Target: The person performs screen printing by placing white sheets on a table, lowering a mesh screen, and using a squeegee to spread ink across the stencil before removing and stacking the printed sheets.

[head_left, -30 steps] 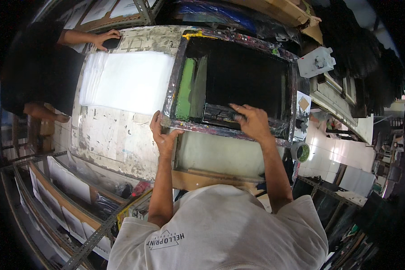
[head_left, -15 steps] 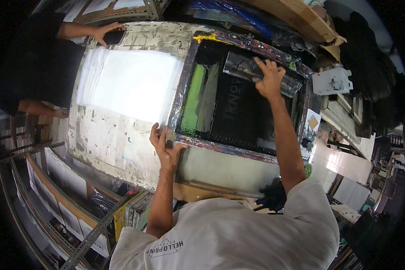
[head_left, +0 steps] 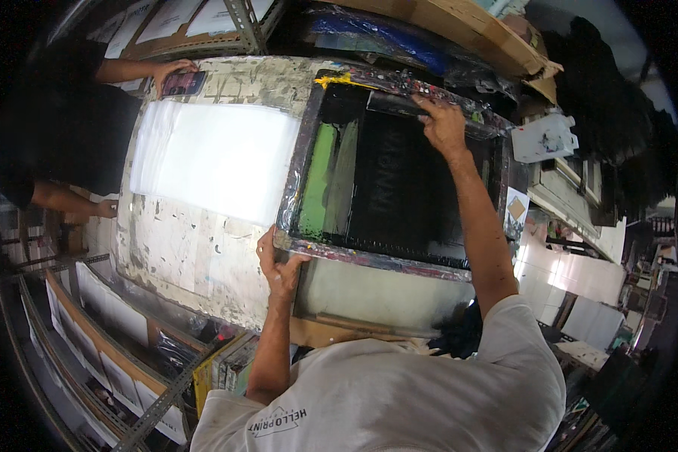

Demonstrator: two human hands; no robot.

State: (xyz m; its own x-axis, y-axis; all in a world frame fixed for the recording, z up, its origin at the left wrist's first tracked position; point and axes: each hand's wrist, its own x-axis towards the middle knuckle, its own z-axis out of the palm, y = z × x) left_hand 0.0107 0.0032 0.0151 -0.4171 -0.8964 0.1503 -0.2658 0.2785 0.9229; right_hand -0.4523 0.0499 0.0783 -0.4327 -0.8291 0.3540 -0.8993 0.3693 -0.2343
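A screen-printing frame (head_left: pixel 399 262) with an ink-splattered rim lies on a paint-worn board (head_left: pixel 196 245). Its mesh is mostly covered in black ink, with a green strip along the left side and faint lettering in the middle. At the near left corner, my left hand (head_left: pixel 280 273) grips the frame's rim. My right hand (head_left: pixel 444 129) is at the far side, fingers closed over a dark squeegee (head_left: pixel 390 103) that is tilted near the far rim and partly hidden by the hand. Left of the frame lies a stack of white sheets (head_left: pixel 215 158).
Another person's hand (head_left: pixel 175 70) rests by a phone (head_left: pixel 185 83) at the board's far left corner. A stained white jug (head_left: pixel 544 138) stands to the right. Metal racks (head_left: pixel 147 414) hold panels at the lower left; cardboard (head_left: pixel 474 30) lies along the back.
My right hand has moved the squeegee farther away, up to the far rim. My left hand stays on the corner. The other person's hand has shifted, showing more of the phone.
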